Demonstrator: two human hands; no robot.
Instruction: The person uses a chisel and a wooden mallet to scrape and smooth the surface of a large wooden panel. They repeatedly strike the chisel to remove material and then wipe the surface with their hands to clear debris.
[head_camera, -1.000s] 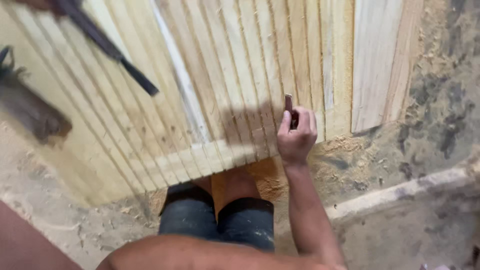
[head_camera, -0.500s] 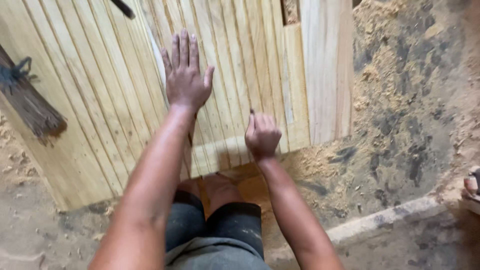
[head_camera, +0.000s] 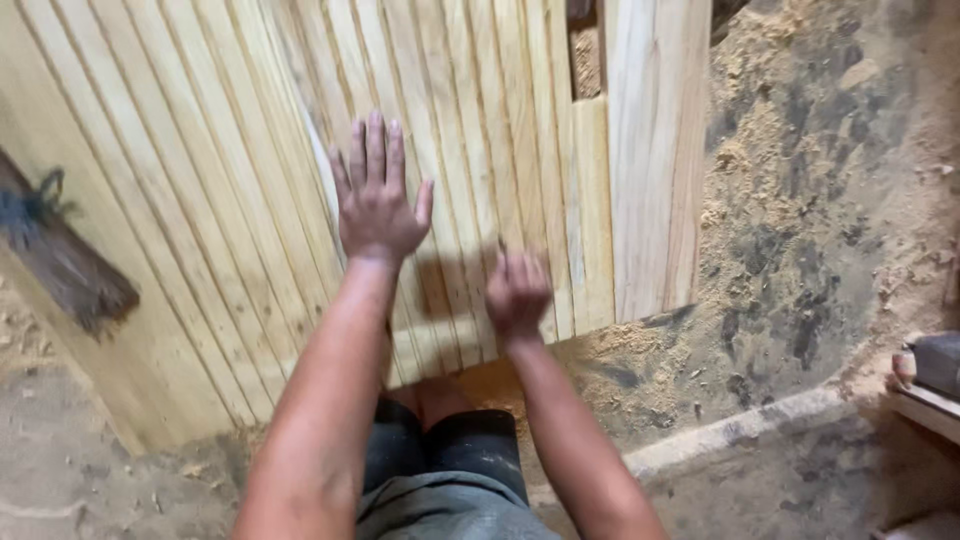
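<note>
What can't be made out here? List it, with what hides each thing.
- Right hand, head view: motion blur hides whether the curled fingers hold anything.
- Dark tool on the slatted wood panel: blurred and cut by the left edge; its kind is unclear.
- Grey object: cut off by the right edge.
- Panel under the left hand: covered by the palm.

A single head-worn camera looks steeply down from close above, past both forearms onto the slatted wooden panel and sawdust-covered floor.
</note>
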